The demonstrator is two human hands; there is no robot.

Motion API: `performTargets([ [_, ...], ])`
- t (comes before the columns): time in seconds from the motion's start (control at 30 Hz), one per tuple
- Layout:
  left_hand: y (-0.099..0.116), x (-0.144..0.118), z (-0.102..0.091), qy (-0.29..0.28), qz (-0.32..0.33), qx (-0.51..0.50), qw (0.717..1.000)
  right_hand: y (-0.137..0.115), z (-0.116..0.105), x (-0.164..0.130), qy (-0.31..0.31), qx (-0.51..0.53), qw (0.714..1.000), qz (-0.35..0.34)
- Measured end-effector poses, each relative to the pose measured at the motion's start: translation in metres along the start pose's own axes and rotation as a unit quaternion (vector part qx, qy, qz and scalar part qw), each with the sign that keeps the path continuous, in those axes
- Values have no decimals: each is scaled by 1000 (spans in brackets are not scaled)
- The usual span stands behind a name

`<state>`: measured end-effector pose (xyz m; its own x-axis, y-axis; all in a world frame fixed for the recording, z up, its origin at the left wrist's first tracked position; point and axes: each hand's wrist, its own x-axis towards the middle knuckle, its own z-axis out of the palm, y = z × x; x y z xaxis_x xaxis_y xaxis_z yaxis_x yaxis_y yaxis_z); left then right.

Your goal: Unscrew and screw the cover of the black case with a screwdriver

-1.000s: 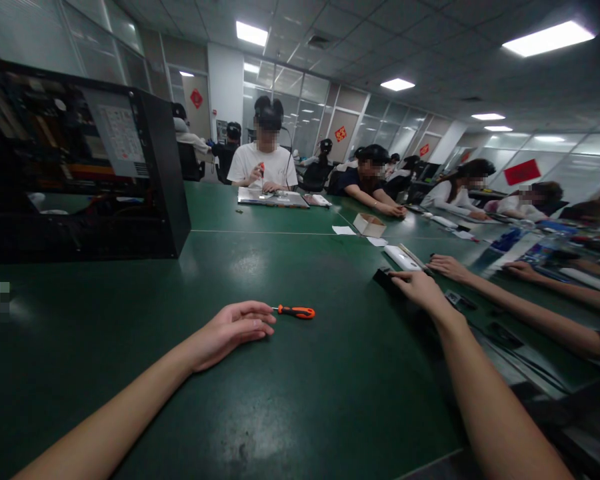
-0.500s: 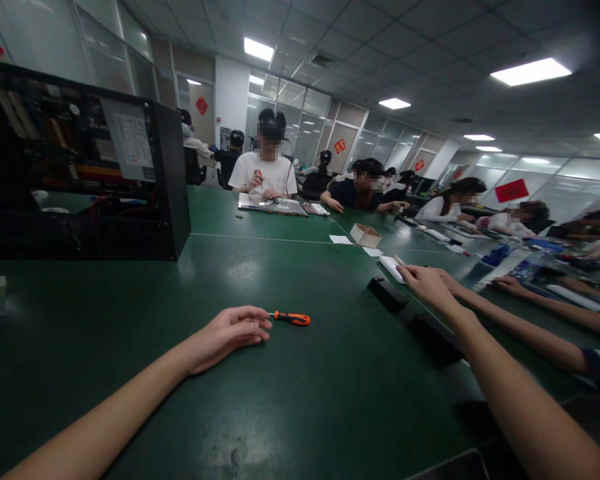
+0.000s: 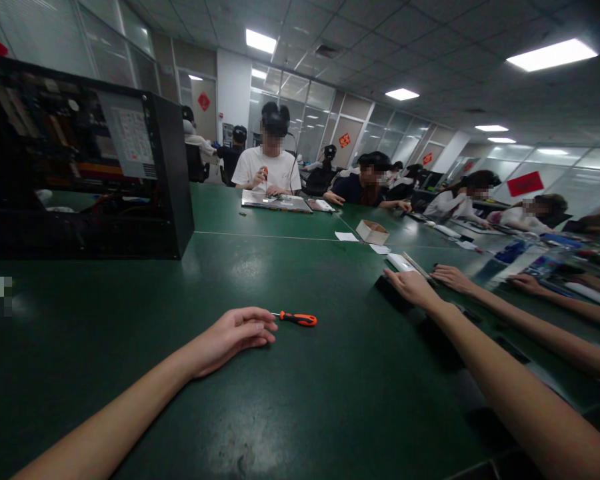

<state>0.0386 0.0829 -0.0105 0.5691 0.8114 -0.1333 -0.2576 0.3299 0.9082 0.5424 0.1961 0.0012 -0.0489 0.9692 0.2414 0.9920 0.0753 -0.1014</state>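
My left hand (image 3: 235,339) rests on the green tabletop (image 3: 300,400), fingers loosely bent and apart, with nothing in it. Just past its fingertips lies a screwdriver (image 3: 300,319) with an orange and black handle; the hand covers part of its shaft. Farther right, my right hand (image 3: 411,288) reaches over a long black block-like object (image 3: 393,295). Its fingers are stretched out at the block's far end; whether they touch it I cannot make out. Beyond that hand lies a white flat item (image 3: 399,263) with a thin strip (image 3: 416,264) beside it.
An open black computer case (image 3: 173,180) stands at the left. A co-worker's hand (image 3: 453,278) lies close to the right of mine. Farther back are a small cardboard box (image 3: 373,232) and white paper (image 3: 347,237). Across the table a person works on a flat panel (image 3: 277,202).
My right hand has moved back from the white item and down over the black block. My left hand and the screwdriver have stayed in place; the view has shifted slightly.
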Motion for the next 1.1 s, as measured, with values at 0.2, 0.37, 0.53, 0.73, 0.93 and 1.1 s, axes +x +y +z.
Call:
performTargets([
  [0.2, -2, 1, -2, 3, -2, 1, 1000, 22, -28, -50, 80, 27, 995, 54],
  [0.37, 0, 1, -1, -4, -3, -1, 1000, 32, -31, -89, 76, 37, 996, -5],
  [0.53, 0, 1, -1, 7, -8, 2, 1000, 13, -19, -84, -39, -15, 997, -69],
  [0.73, 3, 2, 1, 30, 14, 12, 999, -2, -3, -70, -55, -91, 994, 2],
  [0.93, 9, 4, -13, 140, 115, 15, 983, 11, -7, -83, -30, -70, 996, 44],
  [1.1, 10, 6, -24, 196, 146, -25, 969, 58, 5, -141, 21, -16, 995, 94],
])
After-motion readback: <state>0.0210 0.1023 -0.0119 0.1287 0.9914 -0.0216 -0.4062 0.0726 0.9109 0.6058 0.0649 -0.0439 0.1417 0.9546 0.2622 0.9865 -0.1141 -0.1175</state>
